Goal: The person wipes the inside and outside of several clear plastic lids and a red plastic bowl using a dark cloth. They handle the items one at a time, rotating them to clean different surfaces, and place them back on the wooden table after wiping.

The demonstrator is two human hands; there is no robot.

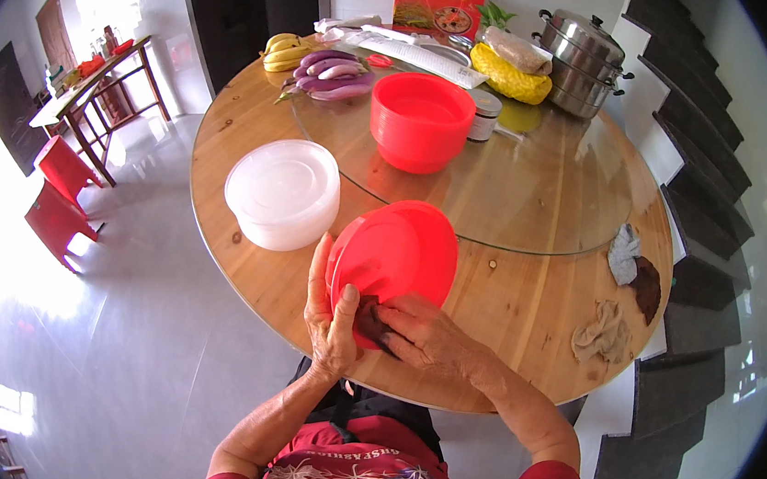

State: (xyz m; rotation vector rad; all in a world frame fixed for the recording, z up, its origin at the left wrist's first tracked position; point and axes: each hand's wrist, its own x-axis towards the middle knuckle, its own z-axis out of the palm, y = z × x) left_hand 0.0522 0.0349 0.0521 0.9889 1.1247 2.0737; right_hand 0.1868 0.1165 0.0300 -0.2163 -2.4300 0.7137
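A red plastic bowl (394, 248) is tilted up over the near edge of the round wooden table. Its left rim is gripped by my left hand (329, 323), the thumb on the near side. Against the bowl's lower edge, my right hand (429, 332) presses a dark brown cloth (370, 322), bunched under the fingers. Beyond the bowl stands a stack of red bowls (421, 125). To the left sits a round translucent white container (283, 194) with a lid.
A glass turntable (546, 196) covers much of the wooden table (539, 317). Purple eggplants (328, 74), bananas (285, 50), a red box (437, 3) and a steel steamer pot (581, 62) stand far back. Cloths (601, 331) lie at the right edge. Red stools (63, 224) stand left.
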